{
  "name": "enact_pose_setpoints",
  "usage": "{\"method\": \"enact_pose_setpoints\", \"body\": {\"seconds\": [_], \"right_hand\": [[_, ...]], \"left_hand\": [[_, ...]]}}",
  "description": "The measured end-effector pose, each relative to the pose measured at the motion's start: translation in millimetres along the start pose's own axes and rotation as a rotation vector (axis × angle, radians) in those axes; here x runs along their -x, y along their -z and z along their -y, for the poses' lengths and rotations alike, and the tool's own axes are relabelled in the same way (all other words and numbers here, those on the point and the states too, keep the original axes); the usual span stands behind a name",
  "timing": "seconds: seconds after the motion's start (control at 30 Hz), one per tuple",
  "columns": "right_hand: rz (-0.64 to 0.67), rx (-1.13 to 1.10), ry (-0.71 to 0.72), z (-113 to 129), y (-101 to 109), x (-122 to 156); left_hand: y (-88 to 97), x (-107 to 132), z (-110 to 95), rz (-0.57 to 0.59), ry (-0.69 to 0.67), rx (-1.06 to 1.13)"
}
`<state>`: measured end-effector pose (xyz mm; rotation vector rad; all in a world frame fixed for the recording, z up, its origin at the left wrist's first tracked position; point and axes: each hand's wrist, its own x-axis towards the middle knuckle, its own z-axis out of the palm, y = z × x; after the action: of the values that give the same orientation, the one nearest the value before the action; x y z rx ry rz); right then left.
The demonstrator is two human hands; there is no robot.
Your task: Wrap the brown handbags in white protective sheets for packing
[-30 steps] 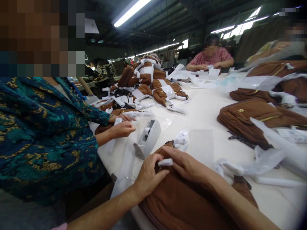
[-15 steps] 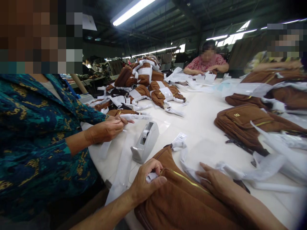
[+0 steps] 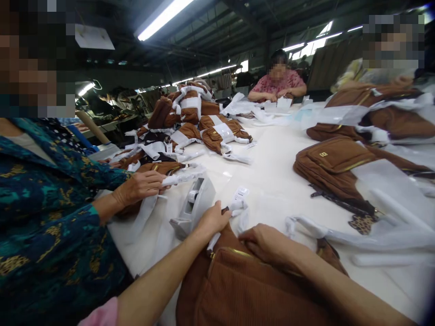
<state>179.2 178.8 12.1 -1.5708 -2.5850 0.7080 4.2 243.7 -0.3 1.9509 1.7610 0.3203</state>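
Observation:
A brown corduroy bag (image 3: 251, 290) with a gold zipper lies in front of me on the white table. My left hand (image 3: 215, 218) is closed on the bag's narrow top end, where a strap wrapped in white material (image 3: 240, 210) begins. Bent over the upper edge beside the zipper, my right hand (image 3: 265, 242) grips the bag, its fingertips partly hidden. A white tag (image 3: 240, 194) lies just beyond the wrapped strap. Close to my left forearm stands a grey tape dispenser (image 3: 197, 206).
At left, a co-worker in a teal patterned jacket (image 3: 50, 203) handles a wrapped strap. Brown bags with white wrapping (image 3: 190, 106) are piled at the back left. More bags (image 3: 336, 158) lie at right. Two people sit across the white table (image 3: 268, 163).
My left hand has moved forward from the zipper end to the bag's top end. My right hand has shifted left, its fingers now curled. The bag has turned slightly, and the view has shifted.

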Motion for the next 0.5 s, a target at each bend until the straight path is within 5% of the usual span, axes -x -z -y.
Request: {"method": "enact_pose_setpoints", "body": {"seconds": [0.07,0.2,0.33,0.5], "right_hand": [[0.039,0.006,-0.15,-3.8,-1.3,-7.5],[-0.13,0.052,-0.412,-36.0,4.1,-19.3],[-0.25,0.01,-0.325,-43.4,8.6,-19.2],[-0.314,-0.064,-0.19,-10.1,-7.4,-24.2]], "left_hand": [[-13.2,-10.8,1.2,0.009,0.012,-0.005],[-22.6,-4.0,-1.9,-0.03,-0.094,0.069],[-26.2,2.4,-4.7,-0.083,-0.139,0.313],[-33.3,-0.7,-9.3,-0.088,-0.158,0.49]]}}
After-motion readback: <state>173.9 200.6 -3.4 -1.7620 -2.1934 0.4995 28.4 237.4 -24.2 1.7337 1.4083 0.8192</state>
